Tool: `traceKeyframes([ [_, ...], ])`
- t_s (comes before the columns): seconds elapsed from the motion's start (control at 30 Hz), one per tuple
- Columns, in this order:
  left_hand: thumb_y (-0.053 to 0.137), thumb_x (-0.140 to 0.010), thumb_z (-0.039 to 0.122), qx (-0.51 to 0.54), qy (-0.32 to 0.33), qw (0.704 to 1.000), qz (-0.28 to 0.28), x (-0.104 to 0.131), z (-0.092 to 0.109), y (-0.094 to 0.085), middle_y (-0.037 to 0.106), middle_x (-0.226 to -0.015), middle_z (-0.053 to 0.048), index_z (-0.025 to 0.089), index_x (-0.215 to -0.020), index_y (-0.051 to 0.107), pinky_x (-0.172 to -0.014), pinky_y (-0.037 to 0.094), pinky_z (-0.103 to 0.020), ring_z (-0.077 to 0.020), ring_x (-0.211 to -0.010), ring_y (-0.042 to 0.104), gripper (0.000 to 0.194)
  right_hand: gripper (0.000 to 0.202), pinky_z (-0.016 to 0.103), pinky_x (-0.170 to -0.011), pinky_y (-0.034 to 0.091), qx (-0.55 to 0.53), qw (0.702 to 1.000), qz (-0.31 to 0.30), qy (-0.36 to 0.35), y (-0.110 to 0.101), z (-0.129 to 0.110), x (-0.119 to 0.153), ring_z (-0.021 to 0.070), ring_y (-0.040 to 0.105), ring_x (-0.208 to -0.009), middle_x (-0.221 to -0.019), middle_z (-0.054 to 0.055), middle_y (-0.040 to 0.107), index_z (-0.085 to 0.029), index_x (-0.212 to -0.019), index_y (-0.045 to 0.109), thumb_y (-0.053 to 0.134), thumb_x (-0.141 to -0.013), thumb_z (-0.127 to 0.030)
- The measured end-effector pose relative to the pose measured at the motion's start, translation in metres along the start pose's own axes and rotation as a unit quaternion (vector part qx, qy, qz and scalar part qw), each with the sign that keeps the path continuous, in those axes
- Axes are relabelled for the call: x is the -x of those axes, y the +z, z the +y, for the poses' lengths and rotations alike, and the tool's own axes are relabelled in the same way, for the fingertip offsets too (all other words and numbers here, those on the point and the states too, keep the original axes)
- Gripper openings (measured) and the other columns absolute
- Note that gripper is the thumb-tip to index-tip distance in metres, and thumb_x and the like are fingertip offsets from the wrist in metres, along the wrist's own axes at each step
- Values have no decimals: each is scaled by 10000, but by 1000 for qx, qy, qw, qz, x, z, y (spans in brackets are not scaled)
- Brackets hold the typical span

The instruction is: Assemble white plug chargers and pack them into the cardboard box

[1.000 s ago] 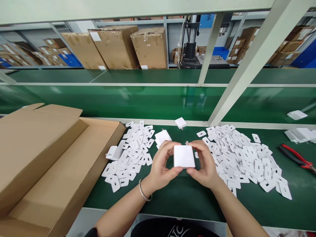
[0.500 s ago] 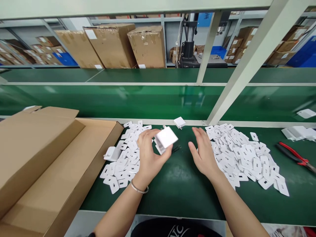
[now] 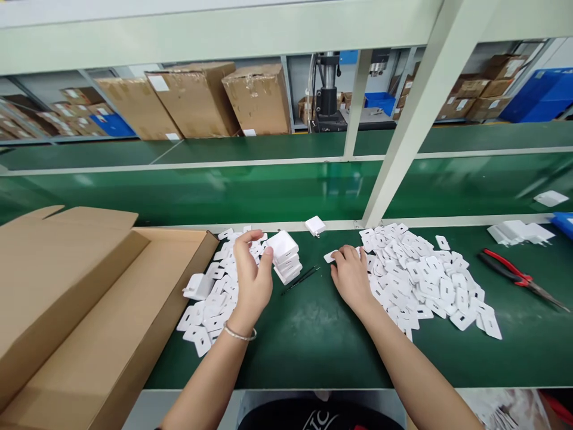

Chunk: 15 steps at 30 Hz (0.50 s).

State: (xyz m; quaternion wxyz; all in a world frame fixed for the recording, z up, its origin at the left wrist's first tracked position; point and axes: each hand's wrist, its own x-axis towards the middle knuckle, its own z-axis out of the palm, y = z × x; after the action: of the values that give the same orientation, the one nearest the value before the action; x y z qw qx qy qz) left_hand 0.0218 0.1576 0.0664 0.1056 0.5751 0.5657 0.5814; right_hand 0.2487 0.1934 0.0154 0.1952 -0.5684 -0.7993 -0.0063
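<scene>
"On your desk (image 3: 322, 340), where's your left hand (image 3: 254, 275)?"
"Fingers (image 3: 248, 237) apart, beside the upright adapter stack (image 3: 286, 258), its top prong (image 3: 279, 230) pointing away from you."
"Your right hand (image 3: 353, 278)?"
"Palm down, fingers (image 3: 341, 255) at a plate (image 3: 329, 257) lying long axis sideways; I can't tell whether they grip it"

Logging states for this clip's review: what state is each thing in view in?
Left hand: open, beside the stack
Right hand: fingers lowered at a loose plate, grip unclear
Box: open
Big cartons: shut
Stack of adapters: upright, slightly uneven
Lone adapter: lying flat, prongs out
Right-hand plates: heaped loosely
Pliers: lying down, jaws look closed
</scene>
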Motion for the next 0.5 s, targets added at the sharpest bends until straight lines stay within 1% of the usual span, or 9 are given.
traceKeyframes([
  [0.07, 493, -1040, 361, -32, 34, 999, 2, -5, 14, -4, 552, -1309, -99, 251, -1288, 509, -1145, 396, -471, -269, -1293, 522, 272, 394, 632, -1214, 313, -19, 1000, -8, -4, 2, -3, 1, 321, 569, -1314, -1279, 164, 699, -175, -1217, 692, 422, -959, -50],
  [0.13, 515, -1023, 340, -76, 91, 993, -30, -18, 31, -3, 573, -1270, -98, 247, -1254, 534, -1115, 421, -473, -281, -1268, 540, 250, 504, 633, -1226, 289, -26, 999, -22, -9, 5, -4, 1, 312, 542, -1348, -1331, 155, 687, -174, -1347, 648, 385, -953, -1],
  [0.23, 547, -983, 309, -176, 170, 957, -153, -57, 57, 16, 622, -1212, -105, 221, -1182, 583, -1057, 468, -452, -294, -1206, 598, 221, 524, 616, -1222, 299, -7, 999, -37, -3, 9, -4, 1, 320, 566, -1270, -1280, 164, 681, -165, -1438, 620, 401, -983, -28],
  [0.27, 547, -978, 305, -227, 175, 932, -223, -74, 64, 28, 633, -1231, -114, 205, -1196, 592, -1036, 483, -439, -297, -1196, 619, 244, 496, 612, -1218, 306, -2, 999, -39, 2, 9, -4, 1, 326, 574, -1235, -1244, 167, 679, -160, -1427, 637, 421, -993, -52],
  [0.3, 556, -976, 317, -288, 165, 893, -304, -92, 70, 42, 632, -1287, -130, 189, -1256, 588, -1017, 497, -427, -304, -1195, 636, 310, 462, 609, -1213, 314, 0, 999, -39, 8, 9, -4, 0, 332, 577, -1208, -1211, 168, 675, -156, -1397, 664, 443, -1000, -75],
  [0.37, 566, -991, 425, -409, 108, 785, -452, -124, 77, 73, 629, -1387, -154, 184, -1452, 505, -997, 510, -428, -337, -1217, 652, 524, 388, 610, -1207, 322, -4, 999, -36, 18, 8, -3, 0, 339, 574, -1179, -1170, 167, 663, -158, -1302, 720, 484, -1000, -103],
  [0.4, 535, -1008, 492, -452, 66, 735, -501, -137, 78, 90, 639, -1402, -166, 183, -1527, 442, -995, 514, -430, -353, -1243, 651, 612, 352, 610, -1204, 325, -5, 999, -35, 22, 7, -3, 0, 339, 571, -1172, -1163, 166, 657, -162, -1250, 739, 501, -996, -110],
  [0.47, 475, -1020, 580, -493, 17, 686, -534, -154, 76, 120, 708, -1297, -215, 114, -1563, 412, -961, 532, -439, -385, -1206, 686, 718, 287, 608, -1196, 336, -7, 999, -33, 31, 5, -2, 0, 338, 564, -1161, -1159, 164, 650, -165, -1173, 750, 534, -987, -127],
  [0.5, 447, -1021, 609, -505, 1, 674, -539, -157, 72, 133, 741, -1215, -233, 73, -1555, 420, -946, 539, -443, -395, -1166, 709, 757, 263, 606, -1194, 340, -7, 999, -32, 35, 4, -1, 0, 337, 561, -1159, -1158, 162, 649, -164, -1151, 747, 545, -985, -136],
])
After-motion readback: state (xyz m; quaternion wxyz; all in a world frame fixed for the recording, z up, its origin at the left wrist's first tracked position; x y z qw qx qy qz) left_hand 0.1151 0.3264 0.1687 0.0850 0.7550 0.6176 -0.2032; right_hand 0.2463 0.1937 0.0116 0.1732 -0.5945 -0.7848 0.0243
